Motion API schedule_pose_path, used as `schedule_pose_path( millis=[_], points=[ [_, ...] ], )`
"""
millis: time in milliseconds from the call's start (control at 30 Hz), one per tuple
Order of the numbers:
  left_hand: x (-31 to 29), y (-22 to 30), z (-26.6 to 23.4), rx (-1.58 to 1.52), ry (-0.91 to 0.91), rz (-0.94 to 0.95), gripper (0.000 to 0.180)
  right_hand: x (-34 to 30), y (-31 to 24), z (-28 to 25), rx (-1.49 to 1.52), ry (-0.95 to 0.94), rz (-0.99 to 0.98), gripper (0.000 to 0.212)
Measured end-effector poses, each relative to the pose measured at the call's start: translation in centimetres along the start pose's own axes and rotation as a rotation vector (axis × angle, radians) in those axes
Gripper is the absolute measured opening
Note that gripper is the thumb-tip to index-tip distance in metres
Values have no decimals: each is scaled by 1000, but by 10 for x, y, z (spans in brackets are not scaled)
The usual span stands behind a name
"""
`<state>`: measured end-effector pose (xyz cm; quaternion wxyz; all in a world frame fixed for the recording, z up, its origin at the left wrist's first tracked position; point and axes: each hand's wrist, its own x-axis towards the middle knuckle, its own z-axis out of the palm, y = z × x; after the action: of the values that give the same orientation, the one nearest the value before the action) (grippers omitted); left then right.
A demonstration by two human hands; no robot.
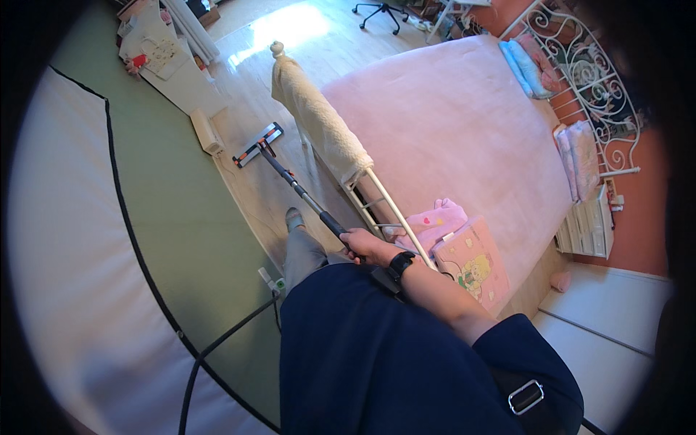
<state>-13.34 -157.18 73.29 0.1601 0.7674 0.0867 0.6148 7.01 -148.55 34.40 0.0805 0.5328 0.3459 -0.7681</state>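
A: Report hand state.

B: The right hand (366, 245) is closed around the flat mop (290, 177) at the upper handle. The left hand is out of view; its state cannot be told.

A: Locate the mop head.

B: The mop head (258, 144) lies flat on the wooden floor (250, 185), at 11 o'clock from the grip, between the white wall heater (206, 131) and the bed footboard (322, 123).

A: Recommended technique?

B: Keep the head flat, stroke parallel to the footboard, and avoid the black cable (217, 344) at 7 o'clock.
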Motion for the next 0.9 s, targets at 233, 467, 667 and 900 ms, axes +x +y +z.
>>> schedule_pose_path(
  millis=[233,467,667,900],
  points=[
    [-2,16,-31,10,62,34,10,-8,-17,-2,-20,17,47,21],
    [-2,48,-69,42,138,104,11,4,-14,-2,-76,30,40,24],
    [14,84,-91,111,195,214,12,4,-8,4,-484,244,-133,47],
    [-10,86,-99,-97,596,379,14,-9,25,-14,-813,290,-358,50]
  ],
)
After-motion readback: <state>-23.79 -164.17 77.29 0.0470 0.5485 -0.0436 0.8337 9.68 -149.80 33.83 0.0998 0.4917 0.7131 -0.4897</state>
